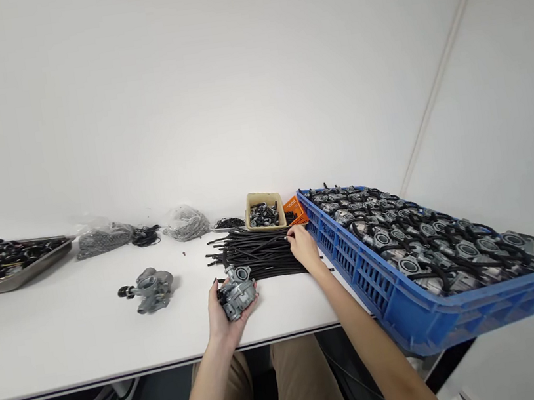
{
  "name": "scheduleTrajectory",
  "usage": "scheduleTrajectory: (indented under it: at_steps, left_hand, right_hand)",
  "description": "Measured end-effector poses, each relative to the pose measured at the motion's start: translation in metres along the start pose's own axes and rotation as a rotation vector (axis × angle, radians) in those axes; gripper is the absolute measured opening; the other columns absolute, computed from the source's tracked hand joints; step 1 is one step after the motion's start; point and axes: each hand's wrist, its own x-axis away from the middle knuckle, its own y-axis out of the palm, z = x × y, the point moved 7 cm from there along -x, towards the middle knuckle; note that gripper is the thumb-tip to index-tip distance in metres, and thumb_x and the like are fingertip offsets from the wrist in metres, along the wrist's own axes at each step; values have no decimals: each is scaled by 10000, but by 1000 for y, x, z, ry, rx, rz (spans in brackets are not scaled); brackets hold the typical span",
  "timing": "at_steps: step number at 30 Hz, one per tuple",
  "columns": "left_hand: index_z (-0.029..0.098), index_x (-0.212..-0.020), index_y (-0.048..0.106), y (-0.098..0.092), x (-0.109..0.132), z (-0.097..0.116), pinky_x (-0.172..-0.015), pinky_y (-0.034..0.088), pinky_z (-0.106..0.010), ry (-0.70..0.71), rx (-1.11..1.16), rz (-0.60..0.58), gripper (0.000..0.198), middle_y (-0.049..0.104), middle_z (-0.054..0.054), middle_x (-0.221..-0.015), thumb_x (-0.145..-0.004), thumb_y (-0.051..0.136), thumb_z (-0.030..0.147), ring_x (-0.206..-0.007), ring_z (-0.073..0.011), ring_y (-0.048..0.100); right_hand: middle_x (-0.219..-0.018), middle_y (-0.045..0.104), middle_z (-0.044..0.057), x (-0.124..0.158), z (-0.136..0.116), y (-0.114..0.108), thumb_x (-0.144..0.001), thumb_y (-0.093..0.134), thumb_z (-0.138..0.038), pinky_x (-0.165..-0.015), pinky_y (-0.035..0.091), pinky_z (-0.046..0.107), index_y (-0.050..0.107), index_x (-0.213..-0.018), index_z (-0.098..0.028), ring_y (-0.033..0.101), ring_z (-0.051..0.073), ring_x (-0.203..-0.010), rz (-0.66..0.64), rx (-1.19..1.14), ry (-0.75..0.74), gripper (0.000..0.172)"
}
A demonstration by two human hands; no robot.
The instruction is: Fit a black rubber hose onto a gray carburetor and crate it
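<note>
Over white table (pixel 67 334), carburetor (pixel 237 291) lies in left hand (pixel 226 312).

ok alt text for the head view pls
The left hand holds a grey metal carburetor over a white table while the right hand touches a pile of black hoses; a blue crate of carburetors sits alongside.
</note>
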Motion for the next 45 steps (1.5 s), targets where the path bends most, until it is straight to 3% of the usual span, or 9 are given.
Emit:
scheduleTrajectory:
  at_steps: [3, 7, 11, 16, 18, 22, 24, 33, 45]
  left_hand:
    - [170, -1152, 553, 0, 0, 1, -719, 583, -445, 18, -7, 4, 369, 692, -150, -1051, -884, 525, 424, -925, -337, 707]
    - [216, -1135, 542, 3, 2, 2, -694, 581, -454, 43, -26, -12, 312, 696, -124, -1027, -887, 527, 404, -893, -333, 714]
    - [224, -1087, 554, 7, 4, 2, -708, 573, -495, 72, -73, -19, 259, 694, -104, -976, -875, 543, 373, -806, -301, 719]
    - [222, -1037, 574, 7, 3, 2, -712, 567, -527, 104, -114, -22, 214, 690, -82, -971, -862, 560, 344, -769, -278, 709]
    - [220, -1037, 576, 6, 2, 2, -707, 569, -524, 113, -115, -17, 212, 693, -88, -984, -858, 561, 332, -796, -295, 711]
    - [226, -1064, 577, 4, 1, 2, -708, 574, -504, 121, -112, -1, 232, 698, -91, -1007, -852, 564, 319, -817, -303, 715]
    - [226, -1063, 577, 3, 2, 2, -712, 576, -496, 122, -111, 8, 233, 700, -88, -1011, -847, 569, 312, -817, -301, 716]
    - [215, -1028, 575, 8, 3, 3, -737, 565, -518, 133, -106, -20, 220, 688, -83, -978, -826, 587, 300, -767, -273, 707]
    - [211, -961, 599, 7, 4, 3, -494, 530, -299, 149, -119, 20, 147, 672, -45, -831, -837, 577, 288, -602, -191, 649]
  right_hand:
    - [-913, 649, 83, 5, 2, -17, -891, 457, -226, -778, 430, 313, 560, -974, -170, 615, 203, -856, 98, -99, 40, 144]
    - [-774, 658, 49, 29, -2, -23, -853, 500, -352, -590, 422, 270, 546, -1104, -148, 590, 167, -655, 165, -568, 128, 327]
    - [-730, 667, 32, 62, -18, -3, -780, 611, -454, -478, 312, 242, 464, -1323, -110, 401, 91, -458, -39, -885, 259, 660]
    - [-581, 648, -26, 98, -36, 11, -782, 676, -429, -492, 283, 231, 39, -1532, -162, 412, 105, -453, -297, -1029, 347, 1020]
    - [-606, 672, -16, 106, -37, 7, -806, 670, -389, -523, 313, 235, 50, -1533, -206, 453, 113, -485, -307, -1093, 362, 972]
    - [-851, 740, 115, 115, -37, 0, -807, 621, -414, -648, 405, 285, 614, -1202, -133, 588, 155, -660, -328, -1306, 384, 485]
    - [-907, 742, 138, 118, -40, -5, -797, 592, -421, -694, 423, 308, 700, -1025, -123, 613, 180, -721, -366, -1402, 380, 390]
    - [-547, 650, 25, 111, -54, -27, -835, 575, -350, -504, 330, 238, 685, -980, -134, 436, 99, -468, -334, -896, 241, 283]
    - [-530, 578, -47, 124, -54, 64, -793, 587, -262, -526, 450, 230, 567, -900, -181, 582, 124, -499, -406, -722, 213, 135]
